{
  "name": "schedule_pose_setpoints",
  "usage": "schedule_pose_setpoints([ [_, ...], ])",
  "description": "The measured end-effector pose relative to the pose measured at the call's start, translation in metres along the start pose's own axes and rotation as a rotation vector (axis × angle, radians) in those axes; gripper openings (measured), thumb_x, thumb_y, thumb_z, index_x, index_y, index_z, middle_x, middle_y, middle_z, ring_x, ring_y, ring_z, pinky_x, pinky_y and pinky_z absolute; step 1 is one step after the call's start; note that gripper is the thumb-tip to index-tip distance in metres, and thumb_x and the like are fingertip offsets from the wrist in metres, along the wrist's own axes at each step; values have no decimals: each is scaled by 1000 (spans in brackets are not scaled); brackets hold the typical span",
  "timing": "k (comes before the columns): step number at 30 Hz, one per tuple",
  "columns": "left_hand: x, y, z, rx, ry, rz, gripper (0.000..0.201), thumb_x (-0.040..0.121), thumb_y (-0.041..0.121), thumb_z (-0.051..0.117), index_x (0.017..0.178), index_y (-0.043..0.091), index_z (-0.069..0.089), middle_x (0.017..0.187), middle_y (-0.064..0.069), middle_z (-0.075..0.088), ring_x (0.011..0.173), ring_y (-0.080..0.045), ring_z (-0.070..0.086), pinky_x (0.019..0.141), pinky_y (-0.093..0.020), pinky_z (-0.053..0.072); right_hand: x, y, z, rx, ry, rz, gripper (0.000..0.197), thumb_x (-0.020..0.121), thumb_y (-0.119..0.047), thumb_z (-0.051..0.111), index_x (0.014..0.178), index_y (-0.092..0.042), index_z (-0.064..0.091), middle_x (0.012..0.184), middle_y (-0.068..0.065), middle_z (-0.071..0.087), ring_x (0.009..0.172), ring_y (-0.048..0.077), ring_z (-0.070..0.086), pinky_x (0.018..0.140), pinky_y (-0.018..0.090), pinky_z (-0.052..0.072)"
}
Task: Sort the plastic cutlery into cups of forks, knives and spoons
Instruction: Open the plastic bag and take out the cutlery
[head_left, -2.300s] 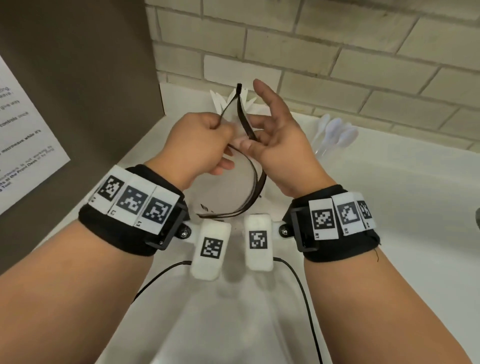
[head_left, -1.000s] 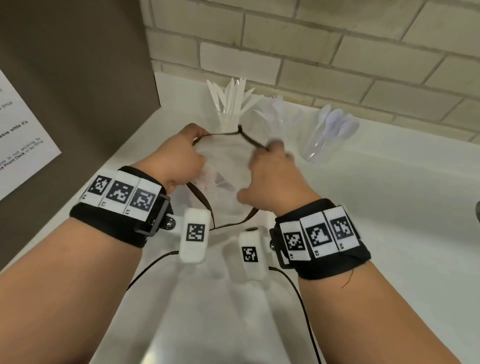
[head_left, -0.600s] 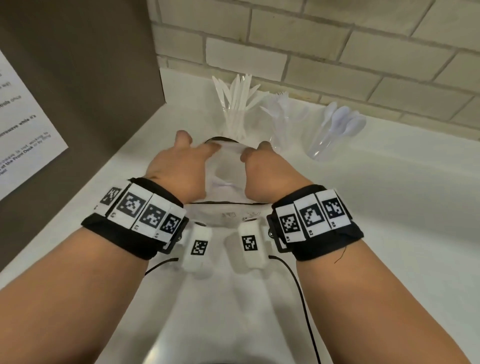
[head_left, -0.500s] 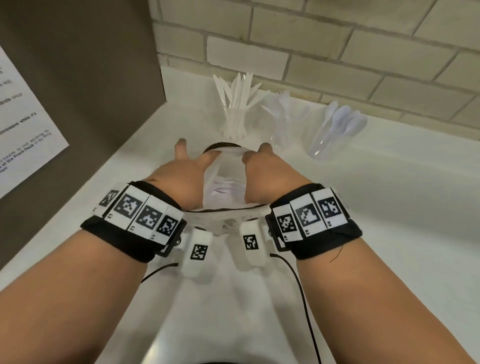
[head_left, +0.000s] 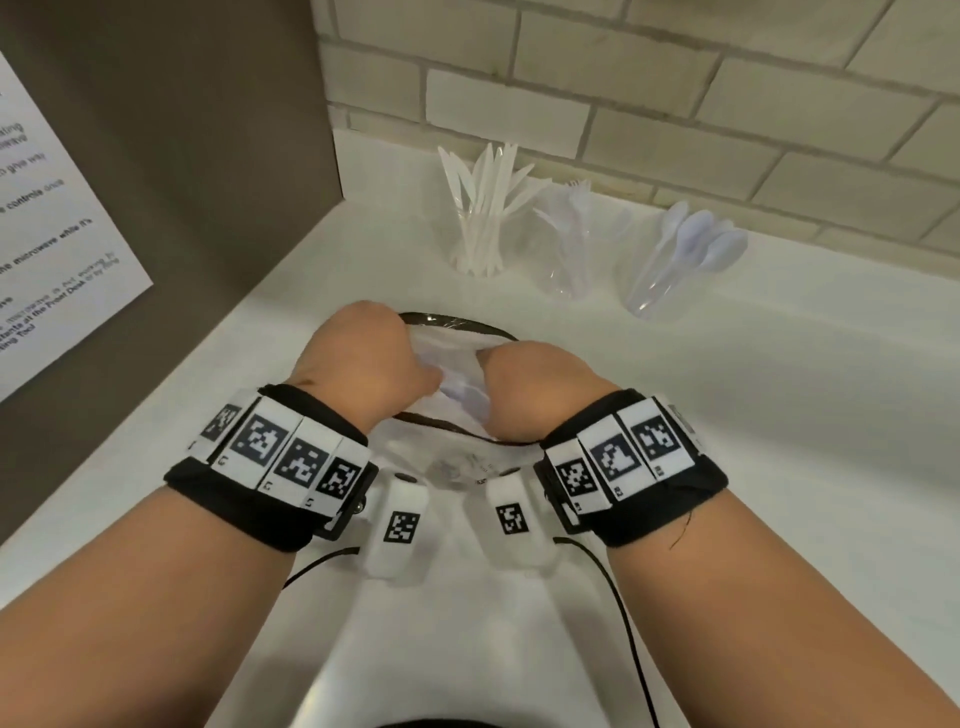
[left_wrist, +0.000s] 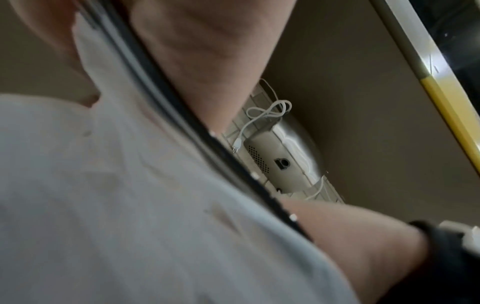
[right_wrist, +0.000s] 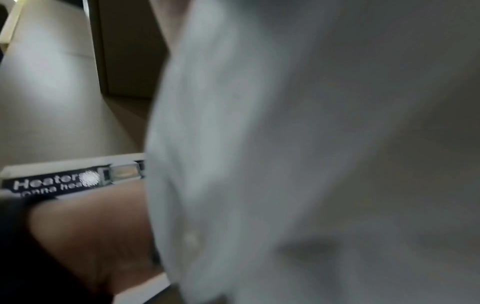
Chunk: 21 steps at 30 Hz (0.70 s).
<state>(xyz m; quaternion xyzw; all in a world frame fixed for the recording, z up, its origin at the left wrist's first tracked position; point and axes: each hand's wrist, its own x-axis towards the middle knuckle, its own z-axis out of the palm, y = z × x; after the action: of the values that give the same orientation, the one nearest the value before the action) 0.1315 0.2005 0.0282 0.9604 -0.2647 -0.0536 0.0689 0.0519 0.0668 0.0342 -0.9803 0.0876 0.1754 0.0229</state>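
- My left hand (head_left: 363, 358) and right hand (head_left: 535, 387) are both curling into the clear bag (head_left: 457, 379), each grip clamped on its plastic.
- The bag is lying on the white table (head_left: 779, 415) between my wrists, its dark zip rim (head_left: 457, 325) arching over my knuckles.
- Pale cutlery (head_left: 465, 397) is showing through the plastic between my hands; I cannot tell which kind.
- 3 clear cups are standing in a row by the brick wall (head_left: 675, 78), beyond the bag and well apart from it.
- The knife cup (head_left: 480, 244) is on the left, holding white knives (head_left: 488, 182) upright.
- The fork cup (head_left: 569, 254) is in the middle, just beside it.
- The spoon cup (head_left: 657, 280) is on the right, tilting rightward with its spoons (head_left: 701, 239).
- The right wrist view is showing only blurred plastic.
- A printed notice (head_left: 57, 228) is hanging on the brown panel to my left.
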Motion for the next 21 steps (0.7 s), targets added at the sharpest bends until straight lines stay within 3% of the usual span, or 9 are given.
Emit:
schedule_pose_setpoints([
  [2,-4,-3,7,-36,-130,-76,42,73,32,72,109,17,57,117,-5,34,79,-27,57,66,-30,44,-4,-4,-2,30,-23,-3,33,88,-27,59,115,-7,56,113,8,62,104,26,59,76,30,43],
  [5,-3,-12,18,-41,-260,2,70,69,20,69,131,28,39,141,-6,16,93,-33,60,75,-32,52,-6,-4,-10,67,-8,39,12,87,-13,59,80,-8,50,88,6,56,102,25,60,72,25,40],
  [6,-2,-13,21,-49,-258,54,75,67,19,68,134,28,35,141,-6,19,100,-33,60,77,-32,53,-5,-6,-14,74,46,21,15,87,-9,56,74,-10,48,81,3,53,100,24,61,72,25,41],
  [8,-1,-14,23,-69,-256,109,76,68,18,67,135,26,32,136,-7,25,99,-31,60,76,-30,52,1,-11,-14,99,133,-34,3,84,-10,57,86,-9,59,86,3,59,98,24,62,77,27,47],
  [10,0,-15,25,-61,-242,161,65,72,20,63,131,25,36,126,-4,38,115,-27,50,79,-27,49,10,-14,-5,112,65,-40,17,81,-21,64,94,-10,61,91,2,62,91,22,60,80,30,49],
  [12,1,-16,29,-82,-237,177,55,72,21,60,125,25,42,118,-2,44,128,-20,33,84,-25,47,20,-16,11,76,-80,26,30,84,-29,64,108,-11,60,105,4,63,99,24,60,87,34,48],
  [15,3,-22,32,-162,-232,126,60,65,23,63,122,28,45,125,0,41,134,-16,27,85,-27,50,29,-15,22,95,-35,81,47,83,-35,63,125,-14,52,120,4,59,113,27,56,90,38,43],
  [19,5,-27,32,-213,-214,144,63,61,27,65,120,35,45,132,6,41,140,-15,19,85,-29,50,25,-12,18,172,-52,12,40,90,-33,58,123,-11,53,121,5,59,112,24,55,87,31,39],
  [21,3,-24,30,-247,-209,163,63,63,25,66,122,37,44,129,10,41,140,-14,17,88,-28,49,23,-14,14,285,-43,-8,40,89,-39,59,119,-12,57,113,4,63,104,23,59,89,30,44],
])
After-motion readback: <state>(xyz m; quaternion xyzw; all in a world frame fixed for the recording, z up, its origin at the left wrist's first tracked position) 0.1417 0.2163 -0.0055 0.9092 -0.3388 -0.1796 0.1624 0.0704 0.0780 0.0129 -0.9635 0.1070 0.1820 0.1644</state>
